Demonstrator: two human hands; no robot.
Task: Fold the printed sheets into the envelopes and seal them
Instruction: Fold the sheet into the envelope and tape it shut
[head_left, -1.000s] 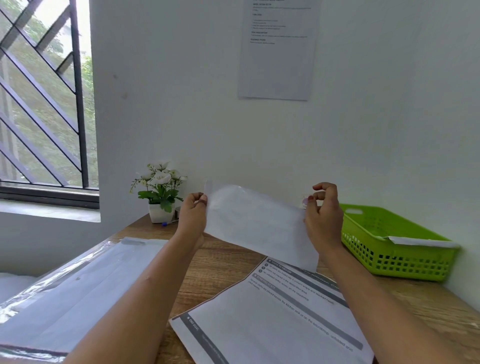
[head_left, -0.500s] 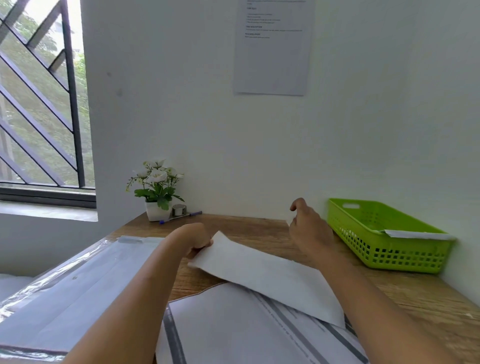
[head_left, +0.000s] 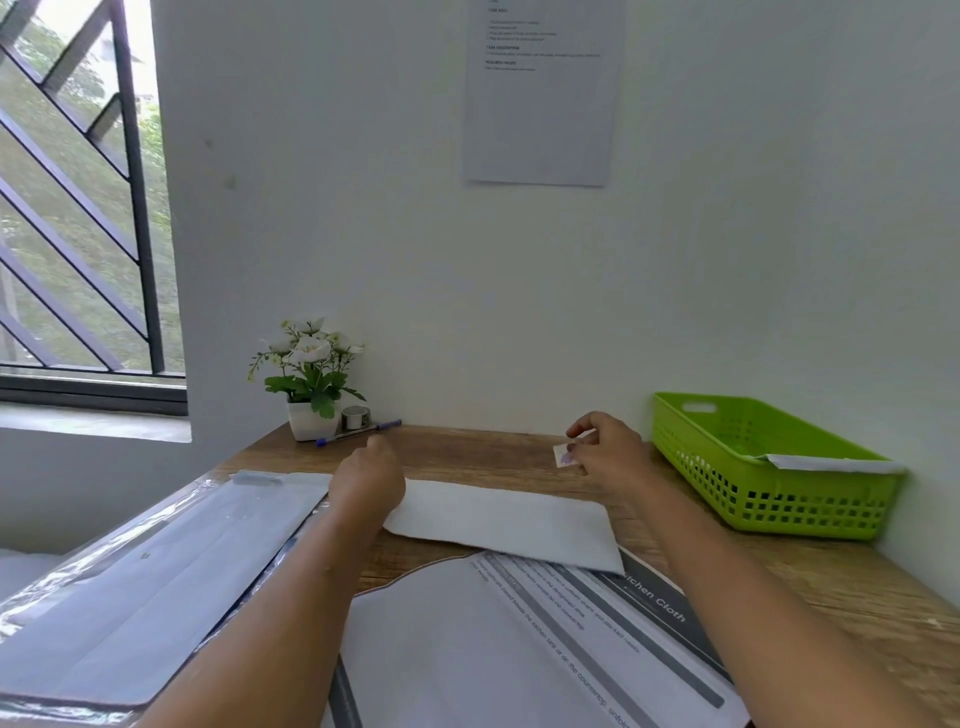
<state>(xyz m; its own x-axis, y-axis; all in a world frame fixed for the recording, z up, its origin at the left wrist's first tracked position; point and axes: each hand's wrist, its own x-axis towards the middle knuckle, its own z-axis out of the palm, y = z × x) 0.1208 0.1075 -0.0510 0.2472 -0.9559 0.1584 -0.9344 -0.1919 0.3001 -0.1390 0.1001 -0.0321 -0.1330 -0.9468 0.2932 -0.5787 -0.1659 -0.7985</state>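
A white envelope (head_left: 498, 519) lies flat on the wooden table (head_left: 857, 582), its near edge overlapping the printed sheets (head_left: 519, 649). My left hand (head_left: 369, 480) is at the envelope's left end with its fingers curled round that end; the fingertips are hidden. My right hand (head_left: 608, 457) hovers just past the envelope's far right corner and pinches a small pale strip (head_left: 562, 455) between thumb and fingers. The top printed sheet curls up at its left side.
A clear plastic pack of envelopes (head_left: 156, 571) lies at the left. A green basket (head_left: 769, 483) at the right holds one white envelope (head_left: 831, 462). A flower pot (head_left: 311, 415), a small roll (head_left: 356, 417) and a pen (head_left: 358, 432) stand by the wall.
The envelope came down from mid-air and now lies flat on the table. My right hand let go of its right end and now pinches a small strip. The left hand lowered with it.
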